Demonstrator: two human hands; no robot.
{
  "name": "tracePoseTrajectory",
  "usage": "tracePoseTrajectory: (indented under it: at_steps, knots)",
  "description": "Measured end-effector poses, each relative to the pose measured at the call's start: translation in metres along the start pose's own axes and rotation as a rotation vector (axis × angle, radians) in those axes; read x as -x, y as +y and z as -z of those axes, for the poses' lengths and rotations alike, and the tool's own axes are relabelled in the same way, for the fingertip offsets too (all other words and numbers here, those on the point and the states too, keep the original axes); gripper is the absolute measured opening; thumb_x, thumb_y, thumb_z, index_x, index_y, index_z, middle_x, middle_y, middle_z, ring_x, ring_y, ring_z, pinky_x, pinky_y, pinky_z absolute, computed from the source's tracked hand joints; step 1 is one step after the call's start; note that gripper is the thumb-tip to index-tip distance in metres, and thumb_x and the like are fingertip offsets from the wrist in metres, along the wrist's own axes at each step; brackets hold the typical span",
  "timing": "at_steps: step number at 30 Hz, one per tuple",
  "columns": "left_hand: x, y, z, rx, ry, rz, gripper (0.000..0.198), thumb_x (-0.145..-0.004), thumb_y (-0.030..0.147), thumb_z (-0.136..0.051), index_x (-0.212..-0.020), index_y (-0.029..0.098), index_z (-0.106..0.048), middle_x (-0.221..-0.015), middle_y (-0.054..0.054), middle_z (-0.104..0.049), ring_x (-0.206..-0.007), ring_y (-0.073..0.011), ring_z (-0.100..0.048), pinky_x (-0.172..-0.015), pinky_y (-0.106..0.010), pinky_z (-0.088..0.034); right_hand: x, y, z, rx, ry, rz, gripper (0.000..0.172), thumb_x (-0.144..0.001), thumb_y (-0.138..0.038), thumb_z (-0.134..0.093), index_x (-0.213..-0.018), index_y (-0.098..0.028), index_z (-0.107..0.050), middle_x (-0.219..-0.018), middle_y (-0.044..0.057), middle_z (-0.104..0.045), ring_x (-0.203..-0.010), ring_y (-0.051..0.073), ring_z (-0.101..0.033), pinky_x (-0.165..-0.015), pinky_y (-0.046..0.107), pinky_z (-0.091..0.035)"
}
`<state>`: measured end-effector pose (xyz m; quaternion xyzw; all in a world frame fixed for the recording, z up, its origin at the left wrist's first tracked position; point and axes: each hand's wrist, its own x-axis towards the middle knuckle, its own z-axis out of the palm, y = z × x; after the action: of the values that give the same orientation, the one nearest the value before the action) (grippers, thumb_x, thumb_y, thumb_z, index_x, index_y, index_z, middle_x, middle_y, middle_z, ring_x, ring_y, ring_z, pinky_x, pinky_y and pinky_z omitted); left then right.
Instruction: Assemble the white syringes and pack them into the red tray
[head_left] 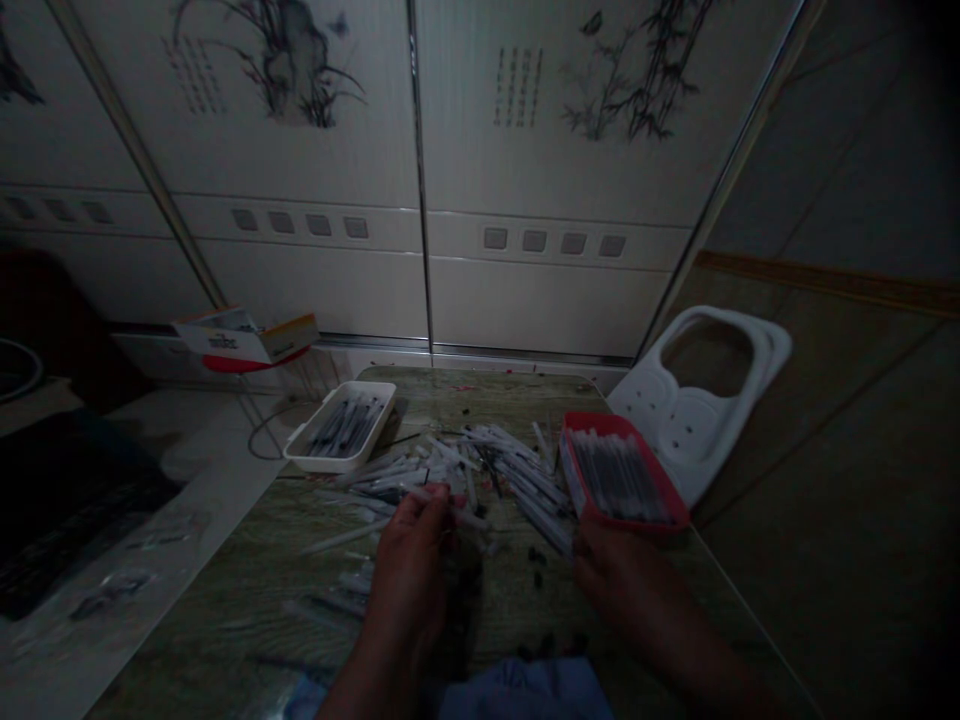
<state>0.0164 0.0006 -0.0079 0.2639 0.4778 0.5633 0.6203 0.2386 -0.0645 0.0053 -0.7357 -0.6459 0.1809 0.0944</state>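
Tubes (pixel 521 470), red tray (pixel 654 525): smooth plastic; tabletop (pixel 431 395): matt, wood-grained.

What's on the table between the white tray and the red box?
In the head view, a messy heap of thin, pale pen-like sticks lies between the white tray and the red box.

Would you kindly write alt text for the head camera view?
A person's left hand holds a pale tube over a table strewn with similar tubes. The right hand is at the near corner of a red tray of tubes; a white tray holds more.
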Motion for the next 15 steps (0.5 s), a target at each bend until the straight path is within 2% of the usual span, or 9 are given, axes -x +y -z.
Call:
tracePoseTrajectory:
  at_steps: [4,15]
  knots:
    - [0.001,0.001,-0.002,0.025,-0.004,0.01,0.041,-0.071,0.046,-0.082,-0.097,0.019,-0.066,-0.087,-0.002,-0.07,-0.07,-0.0114,-0.058,-0.06,-0.022,-0.041,-0.003,-0.002,-0.005,0.05,-0.021,-0.02,0.011,-0.086,-0.015,-0.055,-0.083,-0.019,-0.065,-0.086,0.006,-0.073,-0.079,0.019,-0.068,-0.061,0.027,-0.028]
    - [0.003,0.002,-0.001,0.003,-0.032,0.002,0.033,-0.077,0.045,-0.078,-0.094,0.02,-0.064,-0.085,0.0,-0.069,-0.07,-0.0099,-0.056,-0.062,-0.021,-0.04,-0.006,0.001,-0.018,0.127,-0.025,-0.059,0.01,-0.087,-0.019,-0.058,-0.085,-0.02,-0.067,-0.086,0.009,-0.075,-0.081,0.023,-0.072,-0.058,0.028,-0.027]
